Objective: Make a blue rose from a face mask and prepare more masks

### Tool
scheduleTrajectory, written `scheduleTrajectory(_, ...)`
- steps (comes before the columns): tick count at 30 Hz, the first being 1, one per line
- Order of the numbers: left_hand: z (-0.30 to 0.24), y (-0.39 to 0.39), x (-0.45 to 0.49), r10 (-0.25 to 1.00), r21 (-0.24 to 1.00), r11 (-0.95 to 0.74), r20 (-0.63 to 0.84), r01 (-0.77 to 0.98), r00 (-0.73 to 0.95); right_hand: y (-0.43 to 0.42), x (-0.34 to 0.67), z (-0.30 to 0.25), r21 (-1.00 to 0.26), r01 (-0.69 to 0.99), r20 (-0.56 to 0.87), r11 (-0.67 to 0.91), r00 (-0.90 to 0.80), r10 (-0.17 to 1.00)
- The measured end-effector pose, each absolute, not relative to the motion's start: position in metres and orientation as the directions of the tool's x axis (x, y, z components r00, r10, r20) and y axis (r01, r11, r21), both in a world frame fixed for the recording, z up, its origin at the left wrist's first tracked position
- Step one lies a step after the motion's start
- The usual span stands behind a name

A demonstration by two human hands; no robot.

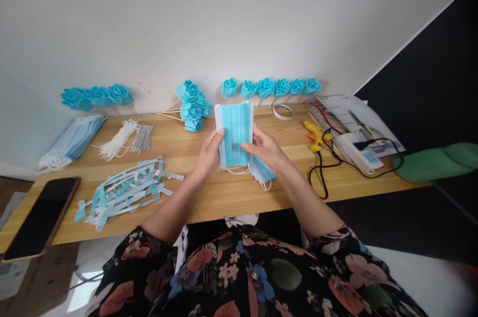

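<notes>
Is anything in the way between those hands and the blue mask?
No, nothing visible: the left hand and right hand both hold the blue mask, from either side. Other masks lie partly behind it, not between.

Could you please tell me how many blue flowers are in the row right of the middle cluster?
6. The leftmost blue, ruffled flower is beyond the held pleated blue mask; the second, third, fourth and fifth follow rightward; the sixth is nearest the white papers.
</notes>
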State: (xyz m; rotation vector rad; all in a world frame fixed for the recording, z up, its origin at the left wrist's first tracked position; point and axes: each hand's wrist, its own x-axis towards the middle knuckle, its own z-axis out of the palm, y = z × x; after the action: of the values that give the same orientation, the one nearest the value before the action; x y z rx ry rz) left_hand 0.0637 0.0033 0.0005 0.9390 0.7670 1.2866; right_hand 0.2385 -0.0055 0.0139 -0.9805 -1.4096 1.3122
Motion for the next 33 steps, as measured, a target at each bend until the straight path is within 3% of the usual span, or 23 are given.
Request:
scheduleTrajectory(2, 0.001, 0.002, 0.059, 0.981, 0.952, -0.148, 0.175, -0.268, 0.078, -0.004, 0.23, 0.011, -0.989, -0.081, 0.135, 0.123, -0.165, 0.977)
scheduleTrajectory(4, 0.001, 0.003, 0.056, 0.971, 0.966, -0.221, 0.231, -0.134, 0.063, -0.002, 0.227, 0.006, -0.987, -0.091, 0.14, 0.131, -0.111, 0.984)
scheduleTrajectory(10, -0.013, 0.016, 0.058, 0.977, 0.99, -0.141, 0.139, 0.002, 0.162, 0.0, 0.229, -0.007, -0.989, -0.132, 0.082, 0.067, -0.117, 0.99)
scheduleTrajectory(15, -0.024, 0.023, 0.059, 0.984, 0.989, -0.119, 0.105, 0.087, 0.144, -0.004, 0.23, -0.011, -0.991, -0.123, 0.072, 0.061, -0.082, 0.994)
scheduleTrajectory(20, -0.023, 0.022, 0.063, 0.982, 0.999, -0.028, 0.019, 0.045, 0.189, -0.011, 0.234, -0.002, -0.991, -0.128, 0.038, 0.039, 0.01, 0.999)
scheduleTrajectory(23, -0.003, 0.018, 0.06, 0.977, 0.994, -0.068, 0.083, -0.082, 0.195, -0.018, 0.243, 0.008, -0.989, -0.115, 0.095, 0.095, 0.011, 0.995)
scheduleTrajectory(27, 0.053, 0.019, 0.027, 0.976, 0.984, -0.175, 0.176, -0.023, 0.13, -0.033, 0.268, 0.012, -0.987, -0.025, 0.156, 0.159, 0.087, 0.984)
scheduleTrajectory(30, 0.092, 0.03, -0.035, 0.973, 0.967, -0.22, 0.228, 0.126, -0.048, -0.049, 0.294, 0.007, -0.995, 0.037, 0.099, 0.093, 0.202, 0.974)
scheduleTrajectory(33, 0.104, 0.04, -0.127, 0.956, 0.846, -0.127, 0.245, 0.519, -0.164, -0.069, 0.322, 0.001, -0.999, 0.032, 0.029, 0.02, 0.311, 0.95)
